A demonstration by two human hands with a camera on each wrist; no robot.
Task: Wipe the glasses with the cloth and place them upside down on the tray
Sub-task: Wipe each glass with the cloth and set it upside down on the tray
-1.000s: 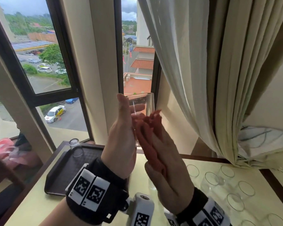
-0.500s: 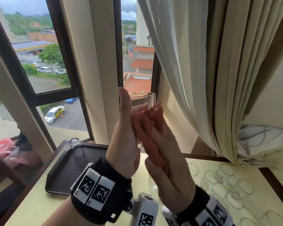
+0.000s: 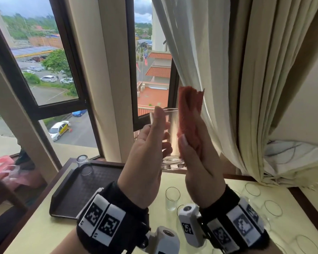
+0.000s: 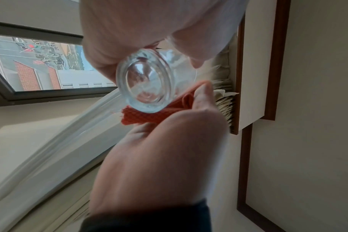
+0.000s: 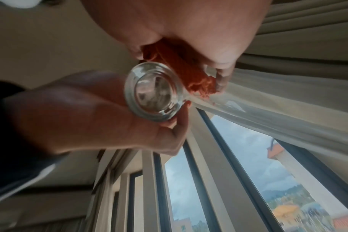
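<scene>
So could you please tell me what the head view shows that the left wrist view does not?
Only the head view shows the tray with one upside-down glass on it, and the upright glasses waiting on the table. Only the left wrist view shows the thick base of the held glass end on. Both show the left hand holding that glass while the right hand presses the red cloth against its side.

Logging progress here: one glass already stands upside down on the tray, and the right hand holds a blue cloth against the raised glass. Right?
Only the colour is wrong: the cloth is red-orange, as the head view shows. One glass on the tray does stand upside down on the tray, and the right hand holds the cloth against the raised glass.
</scene>
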